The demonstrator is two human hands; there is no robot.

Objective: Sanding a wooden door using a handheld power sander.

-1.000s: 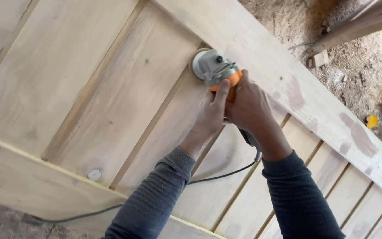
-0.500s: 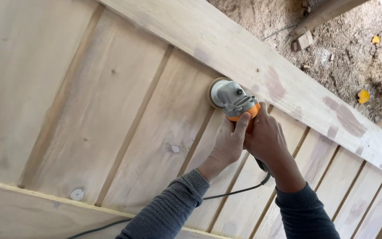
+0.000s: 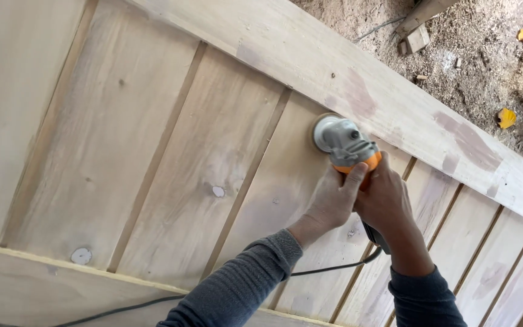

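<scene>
orange and grey, the handheld angle grinder (image 3: 347, 147) is half hidden: both hands cover its rear body, and whatever disc sits under the round grey head cannot be made out against the wood. the left hand (image 3: 333, 200) wraps the orange part from below-left of the grinder, fingers curled shut around it; the right hand (image 3: 387, 203) clamps the body just behind, also closed tight on it. both dark grey sleeves are cut off by the bottom edge.

the grinder's long axis runs diagonally, head pointing up and left, tail down and right toward the wrists. its head rests on a pale vertical board of the large pale wooden plank panel (image 3: 171, 157), just below the wide pale crossbeam (image 3: 358, 79) with purplish stains. a thin black power cord (image 3: 328, 268) trails from the grinder's tail down and left across the boards.

beyond the crossbeam, up and right of the grinder, lies bare dusty ground (image 3: 473, 54) with wood offcuts and yellow leaves.
</scene>
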